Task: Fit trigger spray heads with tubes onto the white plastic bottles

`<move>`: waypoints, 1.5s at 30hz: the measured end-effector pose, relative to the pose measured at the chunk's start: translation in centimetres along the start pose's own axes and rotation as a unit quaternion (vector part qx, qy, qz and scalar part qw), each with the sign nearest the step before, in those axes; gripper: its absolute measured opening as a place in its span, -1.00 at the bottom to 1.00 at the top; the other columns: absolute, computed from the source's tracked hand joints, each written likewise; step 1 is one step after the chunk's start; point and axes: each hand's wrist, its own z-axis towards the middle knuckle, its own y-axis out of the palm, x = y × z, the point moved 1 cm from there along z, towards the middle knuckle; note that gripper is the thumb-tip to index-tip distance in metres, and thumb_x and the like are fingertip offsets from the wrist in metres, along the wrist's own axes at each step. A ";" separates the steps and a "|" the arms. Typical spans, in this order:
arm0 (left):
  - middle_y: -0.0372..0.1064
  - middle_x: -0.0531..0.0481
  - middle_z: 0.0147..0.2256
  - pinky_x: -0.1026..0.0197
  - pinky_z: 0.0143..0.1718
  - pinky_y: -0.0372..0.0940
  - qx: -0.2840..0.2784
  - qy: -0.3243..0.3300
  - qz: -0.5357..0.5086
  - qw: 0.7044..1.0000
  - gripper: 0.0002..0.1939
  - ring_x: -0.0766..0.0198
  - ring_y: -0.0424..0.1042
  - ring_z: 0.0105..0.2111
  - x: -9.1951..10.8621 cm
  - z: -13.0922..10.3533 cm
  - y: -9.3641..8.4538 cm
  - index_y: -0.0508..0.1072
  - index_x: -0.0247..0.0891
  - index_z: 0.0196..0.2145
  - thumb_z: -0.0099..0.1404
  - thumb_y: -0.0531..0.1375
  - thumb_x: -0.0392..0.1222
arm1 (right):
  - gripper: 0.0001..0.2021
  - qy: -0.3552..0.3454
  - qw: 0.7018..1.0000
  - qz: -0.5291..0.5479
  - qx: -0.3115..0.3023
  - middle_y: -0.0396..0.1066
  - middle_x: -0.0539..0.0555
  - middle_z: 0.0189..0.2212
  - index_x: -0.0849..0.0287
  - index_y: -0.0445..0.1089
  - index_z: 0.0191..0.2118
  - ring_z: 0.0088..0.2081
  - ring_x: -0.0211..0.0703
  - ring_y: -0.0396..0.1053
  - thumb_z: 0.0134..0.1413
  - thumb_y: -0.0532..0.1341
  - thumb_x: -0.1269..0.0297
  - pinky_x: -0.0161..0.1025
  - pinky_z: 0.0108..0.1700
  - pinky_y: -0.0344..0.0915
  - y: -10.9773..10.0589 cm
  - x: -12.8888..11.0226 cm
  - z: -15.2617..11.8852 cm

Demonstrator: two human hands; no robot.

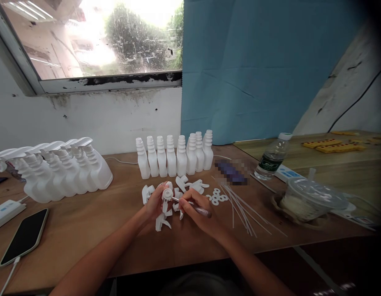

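My left hand (155,202) is closed around a white trigger spray head (167,194), its round underside turned up towards me. In my right hand (198,207) is a screwdriver (205,212) with a dark, translucent handle; its thin metal shaft reaches to the rim of the spray head. Whether the tip touches is too small to tell. Loose white spray-head parts (162,222) lie about both hands on the brown table. Flat white ring washers (217,197) sit just right of my right hand, beside several thin white tubes (244,211).
Several white bottles (170,158) without caps stand in a row at the back. More, with spray heads (62,168), stand at left. A phone (25,236) lies front left. At right are a water bottle (272,160), a lidded plastic cup (310,199) and a power strip (287,174).
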 end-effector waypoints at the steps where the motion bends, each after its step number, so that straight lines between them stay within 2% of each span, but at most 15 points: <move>1: 0.06 0.17 -0.65 0.38 -0.74 -0.11 0.001 -0.010 -0.001 1.000 -0.59 0.47 -0.01 -0.74 0.0 0.0 -0.1 0.17 -0.23 -0.51 0.13 0.20 0.14 | -0.88 -0.039 0.999 -0.029 -0.002 0.43 0.00 -0.40 0.13 0.34 -0.32 -0.36 -0.23 0.42 0.26 0.12 0.32 -0.28 -0.27 0.36 0.0 0.0 0.1; 2: 0.06 0.17 -0.65 0.38 -0.73 -0.10 0.005 -0.020 -0.001 1.000 -0.58 0.46 0.00 -0.74 -0.1 0.1 -0.2 0.18 -0.24 -0.51 0.14 0.19 0.16 | -0.91 -0.081 0.995 -0.058 -0.005 0.46 0.06 -0.27 0.13 0.37 -0.23 -0.23 -0.18 0.45 0.26 0.11 0.35 -0.23 -0.16 0.38 0.0 0.0 0.2; 4: 0.06 0.16 -0.66 0.37 -0.72 -0.07 0.019 -0.030 0.002 0.999 -0.57 0.45 0.02 -0.73 -0.2 0.2 -0.4 0.19 -0.24 -0.50 0.14 0.18 0.19 | -0.79 -0.157 0.981 -0.110 -0.023 0.41 0.18 0.02 0.13 0.36 -0.03 0.03 -0.07 0.38 0.26 0.10 0.41 -0.12 0.05 0.34 -0.1 0.0 0.3; 5: 0.06 0.17 -0.65 0.38 -0.72 -0.06 0.027 -0.029 0.005 0.999 -0.56 0.45 0.03 -0.72 -0.3 0.3 -0.5 0.19 -0.24 -0.49 0.14 0.18 0.20 | -0.74 -0.186 0.973 -0.133 -0.038 0.36 0.20 0.10 0.14 0.35 0.03 0.10 -0.05 0.34 0.27 0.10 0.43 -0.08 0.11 0.30 -0.1 0.0 0.4; 9: 0.10 0.18 -0.60 0.40 -0.71 -0.05 0.053 0.008 0.041 0.998 -0.56 0.45 0.06 -0.70 -0.6 0.6 -1.0 0.19 -0.22 -0.41 0.16 0.19 0.22 | -0.74 -0.224 0.957 -0.171 -0.065 0.47 0.16 0.04 0.11 0.42 0.00 0.04 -0.06 0.41 0.30 0.08 0.44 -0.06 0.08 0.33 -0.2 -0.1 0.4; 13: 0.15 0.19 -0.59 0.38 -0.72 -0.01 0.065 0.067 0.120 0.988 -0.59 0.43 0.06 -0.71 -0.1 0.7 -1.6 0.16 -0.19 -0.35 0.21 0.20 0.17 | -0.76 -0.180 0.974 -0.130 -0.046 0.52 0.12 -0.03 0.09 0.49 -0.07 0.01 -0.06 0.45 0.32 0.08 0.39 -0.05 0.08 0.33 -1.4 -0.3 0.4; 16: 0.17 0.18 -0.56 0.35 -0.63 0.10 0.086 0.115 0.199 0.969 -0.62 0.39 0.14 -0.65 0.8 0.5 -2.3 0.20 -0.19 -0.31 0.24 0.19 0.16 | -0.76 -0.114 0.987 -0.116 -0.010 0.56 0.07 -0.12 0.07 0.54 -0.15 -0.05 -0.07 0.49 0.30 0.10 0.32 -0.10 0.06 0.35 -3.6 -0.2 0.6; 18: 0.19 0.15 -0.51 0.35 -0.53 0.14 0.106 0.151 0.260 0.948 -0.65 0.37 0.18 -0.56 1.5 0.3 -2.9 0.26 -0.21 -0.33 0.23 0.22 0.11 | -0.76 -0.036 0.991 -0.127 0.018 0.58 0.06 -0.18 0.09 0.56 -0.21 -0.12 -0.05 0.51 0.28 0.12 0.25 -0.15 -0.03 0.39 -5.4 0.3 0.7; 21: 0.24 0.10 -0.48 0.32 -0.40 0.16 0.128 0.193 0.358 0.905 -0.72 0.32 0.22 -0.46 2.5 0.1 -3.5 0.36 -0.24 -0.41 0.21 0.26 0.03 | -0.69 0.092 0.985 -0.144 0.037 0.58 0.05 -0.38 0.14 0.58 -0.32 -0.31 -0.04 0.51 0.22 0.14 0.11 -0.23 -0.27 0.39 -7.9 1.5 0.8; 23: 0.30 0.07 -0.47 0.28 -0.33 0.17 0.136 0.213 0.416 0.874 -0.76 0.27 0.27 -0.43 2.8 0.1 -3.8 0.40 -0.23 -0.43 0.21 0.26 -0.01 | -0.65 0.143 0.978 -0.146 0.040 0.53 0.04 -0.51 0.17 0.57 -0.41 -0.41 -0.05 0.48 0.16 0.17 0.04 -0.25 -0.39 0.35 -9.1 2.3 0.8; 26: 0.37 0.01 -0.42 0.21 -0.26 0.20 0.142 0.233 0.482 0.833 -0.81 0.17 0.35 -0.37 2.7 0.5 -4.3 0.45 -0.20 -0.40 0.23 0.24 -0.04 | -0.63 0.165 0.977 -0.133 0.036 0.49 0.03 -0.57 0.18 0.55 -0.48 -0.45 -0.06 0.44 0.10 0.20 0.00 -0.25 -0.44 0.30 -10.0 3.4 0.9; 32: 0.42 -0.08 -0.32 0.12 -0.15 0.22 0.134 0.243 0.564 0.778 -0.83 0.05 0.39 -0.24 2.2 0.9 -4.9 0.47 -0.18 -0.34 0.26 0.20 -0.04 | -0.58 0.193 0.975 -0.112 0.003 0.54 0.10 -0.49 0.20 0.56 -0.47 -0.43 -0.06 0.45 0.11 0.20 -0.06 -0.25 -0.40 0.29 -10.4 3.8 0.7; 40: 0.41 -0.10 -0.29 0.11 -0.12 0.26 0.119 0.248 0.607 0.745 -0.78 0.07 0.40 -0.21 1.9 1.3 -5.4 0.48 -0.20 -0.31 0.28 0.17 -0.01 | -0.49 0.245 0.963 -0.111 0.021 0.54 0.12 -0.45 0.24 0.56 -0.36 -0.36 -0.02 0.50 0.10 0.17 -0.17 -0.23 -0.33 0.32 -11.6 4.7 0.4; 43: 0.42 -0.07 -0.29 0.16 -0.16 0.28 0.151 0.258 0.606 0.738 -0.76 0.15 0.40 -0.28 2.4 1.7 -6.6 0.48 -0.21 -0.26 0.29 0.16 -0.01 | -0.47 0.258 0.960 -0.110 0.018 0.53 0.13 -0.51 0.24 0.57 -0.32 -0.38 -0.03 0.50 0.11 0.16 -0.19 -0.22 -0.31 0.33 -11.8 5.4 0.3; 45: 0.40 -0.05 -0.31 0.18 -0.18 0.27 0.201 0.269 0.601 0.725 -0.76 0.18 0.38 -0.33 2.9 1.8 -8.1 0.47 -0.22 -0.27 0.31 0.13 -0.01 | -0.47 0.263 0.960 -0.093 0.020 0.54 0.13 -0.51 0.23 0.57 -0.30 -0.38 -0.02 0.49 0.11 0.16 -0.19 -0.21 -0.31 0.34 -11.9 5.5 0.2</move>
